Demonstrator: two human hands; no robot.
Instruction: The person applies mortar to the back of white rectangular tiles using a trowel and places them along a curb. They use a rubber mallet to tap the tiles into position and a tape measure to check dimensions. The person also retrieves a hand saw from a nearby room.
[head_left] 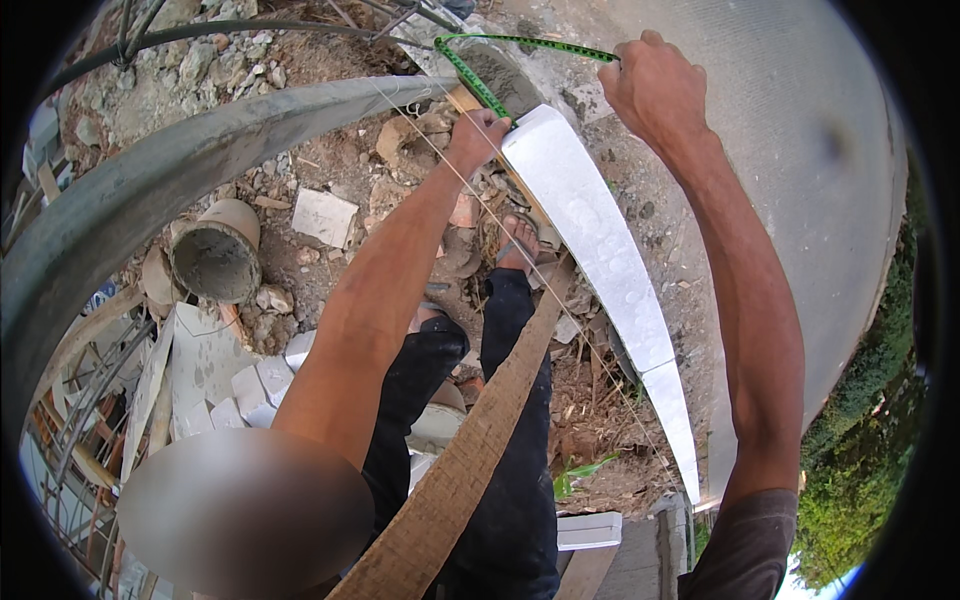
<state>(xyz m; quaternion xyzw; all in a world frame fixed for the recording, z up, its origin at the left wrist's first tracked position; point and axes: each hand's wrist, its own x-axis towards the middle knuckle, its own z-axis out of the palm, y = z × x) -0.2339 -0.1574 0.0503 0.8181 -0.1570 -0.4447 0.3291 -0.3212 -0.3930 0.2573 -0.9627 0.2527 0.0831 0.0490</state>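
A green tape measure with dark markings runs between my two hands, bent sharply at its far left. My left hand is closed on one end of it, right beside the far end of a row of white blocks. Farther right, my right hand is a fist round the other part of the tape, held above the pale paved ground; the fingers hide whether a case is inside. Grey wet mortar lies just beyond the blocks, under the tape. A thin string stretches along the left side of the row.
A wooden plank slants up past my legs. A long grey beam curves across the left. Beneath it lie a mortar-stained bucket, rubble and loose white blocks. Pavement spreads on the right, with dark bars at the far left.
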